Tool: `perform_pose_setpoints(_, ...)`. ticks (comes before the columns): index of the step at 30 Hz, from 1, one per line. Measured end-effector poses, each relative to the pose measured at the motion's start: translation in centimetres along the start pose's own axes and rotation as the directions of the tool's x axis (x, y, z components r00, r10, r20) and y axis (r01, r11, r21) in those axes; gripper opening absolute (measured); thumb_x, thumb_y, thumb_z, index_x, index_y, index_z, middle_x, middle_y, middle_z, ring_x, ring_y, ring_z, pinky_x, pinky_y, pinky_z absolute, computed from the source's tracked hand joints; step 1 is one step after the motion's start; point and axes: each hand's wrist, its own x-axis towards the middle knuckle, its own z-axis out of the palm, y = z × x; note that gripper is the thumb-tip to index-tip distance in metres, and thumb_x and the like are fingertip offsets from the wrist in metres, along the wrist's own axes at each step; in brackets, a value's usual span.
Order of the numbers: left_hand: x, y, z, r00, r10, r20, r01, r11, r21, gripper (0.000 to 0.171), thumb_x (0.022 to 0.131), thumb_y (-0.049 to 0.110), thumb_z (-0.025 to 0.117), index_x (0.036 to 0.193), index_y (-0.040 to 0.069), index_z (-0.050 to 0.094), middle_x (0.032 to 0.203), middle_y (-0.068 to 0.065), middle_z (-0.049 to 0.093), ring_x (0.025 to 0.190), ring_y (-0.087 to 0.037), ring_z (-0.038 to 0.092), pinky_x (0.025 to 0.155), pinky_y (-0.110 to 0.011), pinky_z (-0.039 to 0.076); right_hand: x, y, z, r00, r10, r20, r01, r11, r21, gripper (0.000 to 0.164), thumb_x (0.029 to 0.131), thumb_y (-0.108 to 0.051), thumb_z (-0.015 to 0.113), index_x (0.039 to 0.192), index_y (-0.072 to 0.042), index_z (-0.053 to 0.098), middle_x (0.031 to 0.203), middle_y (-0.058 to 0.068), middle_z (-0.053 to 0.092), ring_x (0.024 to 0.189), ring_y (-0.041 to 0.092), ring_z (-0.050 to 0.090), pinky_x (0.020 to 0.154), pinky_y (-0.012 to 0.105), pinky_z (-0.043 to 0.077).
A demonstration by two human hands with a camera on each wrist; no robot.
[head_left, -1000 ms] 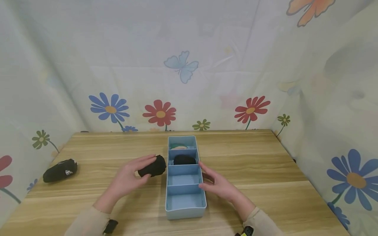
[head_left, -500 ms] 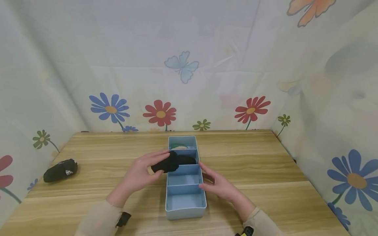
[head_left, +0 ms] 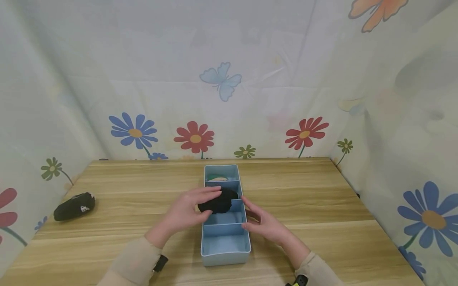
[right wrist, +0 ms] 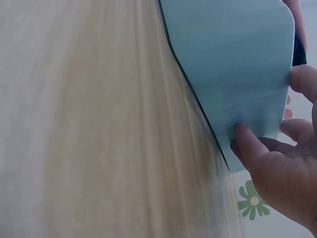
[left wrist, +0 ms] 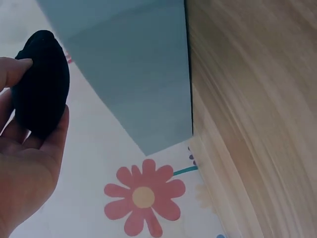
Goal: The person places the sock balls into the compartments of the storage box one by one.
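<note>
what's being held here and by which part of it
The left hand holds a black bundle by its opposite sides, between thumb and fingers. The right hand touches the blue box's right side.

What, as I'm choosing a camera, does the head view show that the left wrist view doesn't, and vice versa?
Head only: the right hand, the blue box's compartments, the green item in the farthest one, and the dark pouch lying left.

Left wrist only: the palm side of the left hand and the box's outer left wall.

Both: left hand gripping black bundle, box, wooden tabletop.
</note>
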Motion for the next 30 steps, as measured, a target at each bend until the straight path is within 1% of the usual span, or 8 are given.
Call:
perform_pose_setpoints(5, 0.3, -0.3, 0.9, 0.999, 0.027, 0.038, -0.027, 1.0, 0.007, 0.053, 0.082, 0.005, 0.078, 0.132, 0.007, 0.064, 0.137, -0.004, 0.06, 0.123, -0.028, 0.058, 0.097, -0.046, 0.051, 0.0, 0.0, -0.1, 1.0, 0.013, 0.003, -0.013, 1.0, -0.012, 0.08, 0.095, -0.013, 0.068, 0.158, -0.008, 0.019, 0.162, 0.016, 0.019, 0.141, 0.042, 0.033, 0.111, 0.049, 0.032)
perform_pose_setpoints(12, 0.5, -0.9, 1.9, 0.996, 0.072, 0.059, -0.072, 0.997, -0.003, 0.049, 0.082, 0.004, 0.078, 0.13, 0.003, 0.066, 0.137, -0.006, 0.06, 0.124, -0.026, 0.057, 0.097, -0.045, 0.05, 0.0, -0.1, -0.1, 1.0, 0.014, 0.005, -0.014, 1.0, -0.008, 0.08, 0.095, -0.014, 0.068, 0.158, -0.007, 0.019, 0.162, 0.017, 0.018, 0.141, 0.042, 0.033, 0.111, 0.05, 0.031)
perform_pose_setpoints(15, 0.7, -1.2, 2.2, 0.993, 0.085, 0.078, -0.085, 0.996, -0.003, 0.049, 0.082, 0.005, 0.078, 0.129, 0.003, 0.066, 0.136, -0.007, 0.06, 0.124, -0.026, 0.057, 0.097, -0.045, 0.051, 0.0, -0.1, -0.1, 1.0, 0.014, 0.003, -0.014, 1.0, -0.01, 0.08, 0.095, -0.014, 0.068, 0.158, -0.007, 0.019, 0.162, 0.017, 0.018, 0.141, 0.042, 0.033, 0.111, 0.05, 0.031)
perform_pose_setpoints(18, 0.8, -1.3, 2.4, 0.991, 0.089, 0.103, -0.089, 0.996, -0.007, 0.049, 0.082, 0.005, 0.077, 0.129, 0.003, 0.066, 0.136, -0.008, 0.06, 0.125, -0.026, 0.057, 0.097, -0.045, 0.051, -0.1, -0.2, -0.1, 1.0, 0.016, 0.003, -0.016, 1.0, -0.018, 0.08, 0.095, -0.015, 0.068, 0.158, -0.006, 0.019, 0.162, 0.017, 0.018, 0.14, 0.043, 0.033, 0.111, 0.05, 0.031)
perform_pose_setpoints(24, 0.8, -1.3, 2.6, 0.986, 0.07, 0.151, -0.072, 0.997, 0.006, 0.049, 0.083, 0.007, 0.077, 0.131, 0.006, 0.065, 0.138, -0.006, 0.06, 0.126, -0.025, 0.056, 0.098, -0.045, 0.049, -0.2, -0.2, 0.0, 1.0, 0.006, 0.009, -0.006, 1.0, -0.002, 0.078, 0.096, -0.011, 0.066, 0.158, -0.004, 0.019, 0.162, 0.02, 0.017, 0.14, 0.045, 0.031, 0.111, 0.052, 0.03)
perform_pose_setpoints(30, 0.8, -1.2, 2.8, 0.981, 0.073, 0.178, -0.078, 0.997, 0.023, 0.05, 0.084, 0.008, 0.077, 0.132, 0.007, 0.064, 0.138, -0.005, 0.059, 0.126, -0.024, 0.056, 0.098, -0.044, 0.05, -0.1, -0.2, 0.1, 1.0, 0.007, 0.005, -0.007, 1.0, 0.014, 0.078, 0.096, -0.01, 0.066, 0.158, -0.005, 0.019, 0.162, 0.02, 0.017, 0.141, 0.045, 0.031, 0.112, 0.052, 0.03)
